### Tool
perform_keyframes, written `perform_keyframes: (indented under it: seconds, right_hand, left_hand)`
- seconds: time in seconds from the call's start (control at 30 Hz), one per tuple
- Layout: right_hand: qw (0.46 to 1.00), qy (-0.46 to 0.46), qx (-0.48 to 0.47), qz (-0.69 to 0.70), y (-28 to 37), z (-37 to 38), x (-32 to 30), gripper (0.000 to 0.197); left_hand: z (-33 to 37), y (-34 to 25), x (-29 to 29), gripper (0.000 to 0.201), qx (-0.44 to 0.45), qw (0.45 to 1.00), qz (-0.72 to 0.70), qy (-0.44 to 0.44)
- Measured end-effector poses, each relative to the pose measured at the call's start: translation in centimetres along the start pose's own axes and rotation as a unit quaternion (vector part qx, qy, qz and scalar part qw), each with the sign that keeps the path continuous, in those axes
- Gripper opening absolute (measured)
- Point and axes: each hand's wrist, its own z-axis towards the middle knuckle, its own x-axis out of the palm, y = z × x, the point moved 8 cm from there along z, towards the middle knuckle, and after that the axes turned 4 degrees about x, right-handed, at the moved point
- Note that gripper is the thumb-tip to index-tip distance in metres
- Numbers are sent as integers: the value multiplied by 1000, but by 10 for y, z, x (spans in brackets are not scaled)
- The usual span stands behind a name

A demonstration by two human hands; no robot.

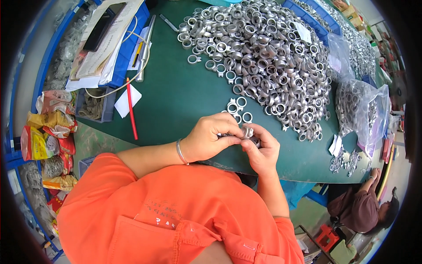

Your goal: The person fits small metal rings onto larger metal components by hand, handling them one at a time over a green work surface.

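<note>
Both my hands meet over the front of the green table [167, 101]. My right hand [263, 152] pinches a small grey metal ring [247, 131] between thumb and fingers. My left hand [209, 136] is closed against it, fingertips and thumb at the ring's left side; part of a further metal piece shows by the left fingers, too covered to make out. Just beyond my hands lie several loose metal rings [237, 105]. Farther off rises a large heap of the same rings [263, 57], each with a small lug.
Left of my hands lies a red pencil [132, 110] by white paper. A blue bin [123, 57] holds papers and a dark phone [104, 28]. Clear bags of rings [358, 108] stand at the right. Another person [358, 207] sits at the far right.
</note>
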Motion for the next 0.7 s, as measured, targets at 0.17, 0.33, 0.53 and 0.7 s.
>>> perform_keyframes:
  seconds: [0.17,0.33,0.53,0.7]
  right_hand:
    - [999,-10,-35,-10,7,1,0,32]
    - [995,-71,-74,-18,14,-1,-8,29]
    - [980,-67,-163,-89,32,-3,1,30]
    - [994,-11,-61,-92,17,3,7,24]
  left_hand:
    - [-2,1,0,14,4,1000,6,3]
    - [-11,27,5,11,-187,969,-162,-26]
    - [-33,49,30,13,-389,838,-384,5]
    - [-19,39,6,14,-259,933,-245,-41]
